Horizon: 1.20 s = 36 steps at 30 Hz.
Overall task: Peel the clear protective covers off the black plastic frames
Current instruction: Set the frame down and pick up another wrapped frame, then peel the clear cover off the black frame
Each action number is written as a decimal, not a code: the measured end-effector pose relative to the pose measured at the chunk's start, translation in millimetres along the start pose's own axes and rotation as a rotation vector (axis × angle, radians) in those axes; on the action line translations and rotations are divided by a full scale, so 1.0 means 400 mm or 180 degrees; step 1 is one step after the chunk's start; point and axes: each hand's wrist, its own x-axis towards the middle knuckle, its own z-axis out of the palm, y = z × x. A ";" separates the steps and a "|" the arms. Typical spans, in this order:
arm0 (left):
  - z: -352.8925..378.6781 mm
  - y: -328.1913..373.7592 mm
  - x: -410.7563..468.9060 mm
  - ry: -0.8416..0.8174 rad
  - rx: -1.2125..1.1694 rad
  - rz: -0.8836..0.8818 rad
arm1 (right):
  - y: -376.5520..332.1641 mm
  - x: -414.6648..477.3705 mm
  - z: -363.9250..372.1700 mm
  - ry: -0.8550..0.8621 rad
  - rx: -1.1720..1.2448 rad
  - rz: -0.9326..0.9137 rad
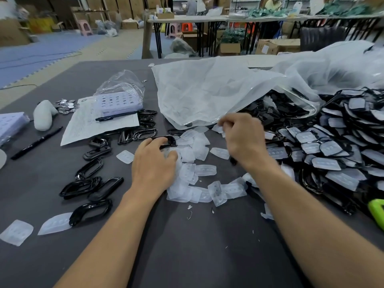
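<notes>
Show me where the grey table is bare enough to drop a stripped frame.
Bare table lies at the near edge, in front of the peeled covers. A second patch sits at the far edge, beyond the paper sheet and coins. Crowded: the covered frames heaped right, and stripped frames left of centre.

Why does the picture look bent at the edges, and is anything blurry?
Head view: the wide lens bows the far tables; the right hand is smeared by motion, the left hand sharper; soft even light, small glints on the black frames.
</notes>
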 end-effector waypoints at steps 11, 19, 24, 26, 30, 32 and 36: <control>-0.017 -0.024 0.038 -0.0413 0.0121 0.0013 | -0.017 -0.092 0.009 -0.0320 -0.0692 0.0158; -0.029 -0.036 0.045 0.0093 0.0139 0.0219 | -0.015 -0.091 -0.041 -0.1474 -0.0834 0.0036; -0.008 0.016 -0.027 -0.0014 0.0028 0.0877 | 0.011 -0.076 -0.043 -0.1532 -0.0315 0.0203; 0.004 0.036 -0.051 -0.0086 -0.0072 0.0986 | 0.014 -0.079 -0.032 -0.1308 -0.0049 0.0237; 0.008 0.048 -0.061 -0.0217 -0.0407 0.0933 | 0.002 -0.092 -0.001 -0.0794 0.0816 0.0212; 0.006 0.042 -0.055 -0.0287 -0.0414 0.0764 | -0.007 -0.095 0.010 -0.0759 0.1123 0.0340; -0.002 0.023 -0.033 -0.0353 -0.0027 0.0476 | -0.005 -0.098 0.028 -0.0692 0.0732 0.0353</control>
